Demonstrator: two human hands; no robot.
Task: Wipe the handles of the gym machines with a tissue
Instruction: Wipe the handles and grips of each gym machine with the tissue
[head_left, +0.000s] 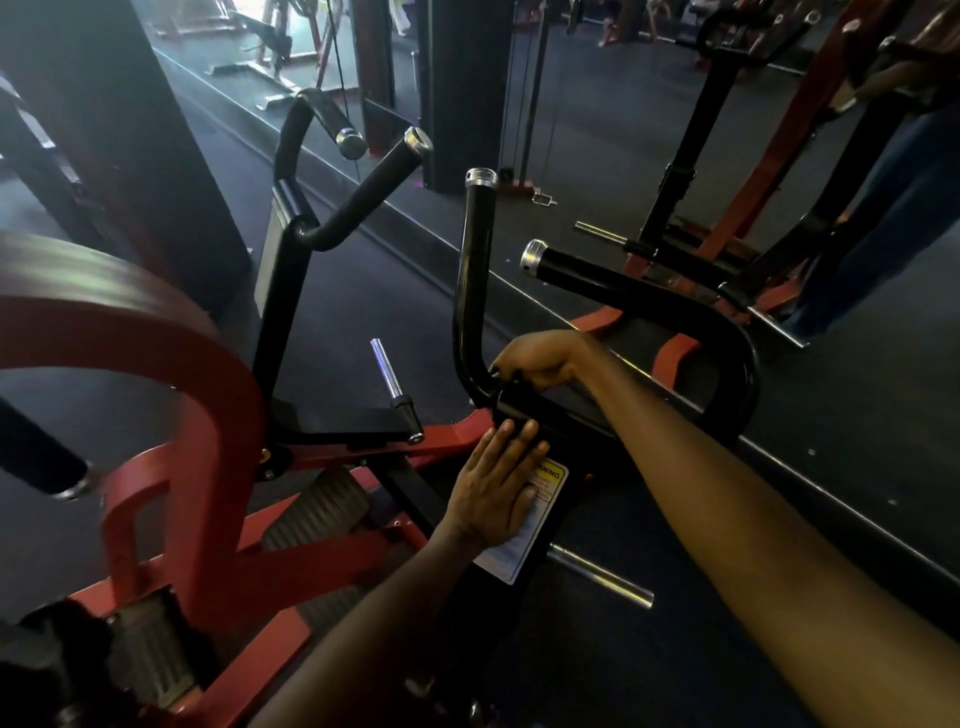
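Observation:
A black bent handle bar (470, 291) with a chrome end cap rises at the middle of the red and black gym machine. A second black grip (582, 267) runs to the right and curves back down. My right hand (535, 361) has its fingers curled at the base of the upright bar, where it meets the black frame. I cannot see a tissue in that hand. My left hand (498, 483) lies flat with straight fingers on the black frame, partly covering a white warning label (540, 514).
A second pair of black handles (363, 187) stands to the left, behind a red curved frame (171, 364). Chrome weight pegs (387, 369) stick out of the machine. A mirror wall runs behind, reflecting other machines. A person's jeans-clad legs (883, 218) show at the right.

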